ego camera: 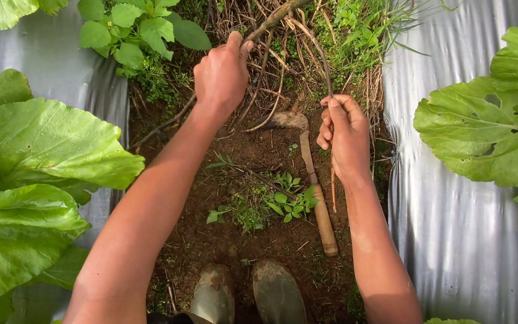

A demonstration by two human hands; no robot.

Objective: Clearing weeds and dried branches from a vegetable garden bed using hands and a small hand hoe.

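Left hand [222, 75] closed in a fist around a dry woody stem [274, 17] near the top of the furrow. Right hand [346, 135] clamped, fingers curled, on a thinner stem [321, 54] that arches down from the same woody clump; its loose end hangs below the fist.

No containers in view.

On the bare soil between the forearms lies a sickle [313, 180], wooden handle towards the boots [248, 293], blade end near the right hand, not touching it.

Edges: the furrow is a narrow soil strip bounded by silver plastic mulch [451, 228] on both sides. Broad green leaves [37, 174] overhang the left sheet, more leaves the right. Small weeds [289, 204] beside the sickle handle. Open room only along the furrow.
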